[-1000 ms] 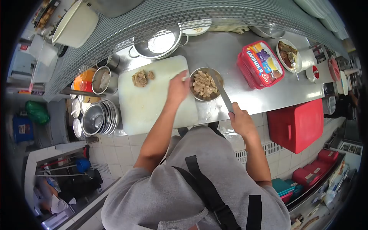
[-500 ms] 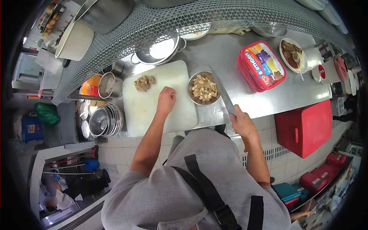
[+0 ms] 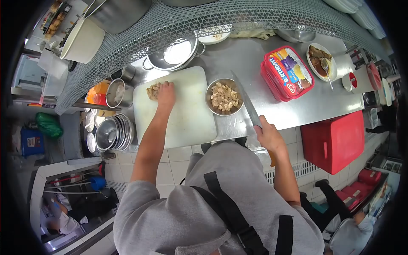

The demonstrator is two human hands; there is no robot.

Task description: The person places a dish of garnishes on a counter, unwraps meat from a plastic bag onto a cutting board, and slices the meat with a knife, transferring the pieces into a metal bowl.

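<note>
My right hand (image 3: pixel 270 135) is wrapped around the handle of a large knife (image 3: pixel 250 103), whose long blade points up and away over the steel counter, beside a metal bowl. That bowl (image 3: pixel 209 108) holds chopped pale-brown meat (image 3: pixel 224 97). On the white cutting board (image 3: pixel 182 123) lies a small heap of cooked meat (image 3: pixel 152 91) near the far left corner. My left hand (image 3: pixel 166 95) is on the right side of this heap, fingers curled over it; the fingertips are partly hidden.
A red ice-cream tub (image 3: pixel 287 73) and a plate of food with a spoon (image 3: pixel 325 66) stand to the right. Stacked metal bowls (image 3: pixel 111 134) sit left of the board. A mesh shelf (image 3: pixel 238 17) overhangs the counter's back. A red bin (image 3: pixel 329 142) is below right; a person (image 3: pixel 350 233) is behind.
My left hand has moved left and away from me, from the board's middle onto the meat heap. My right hand keeps the knife nearly still. Another person has appeared at lower right.
</note>
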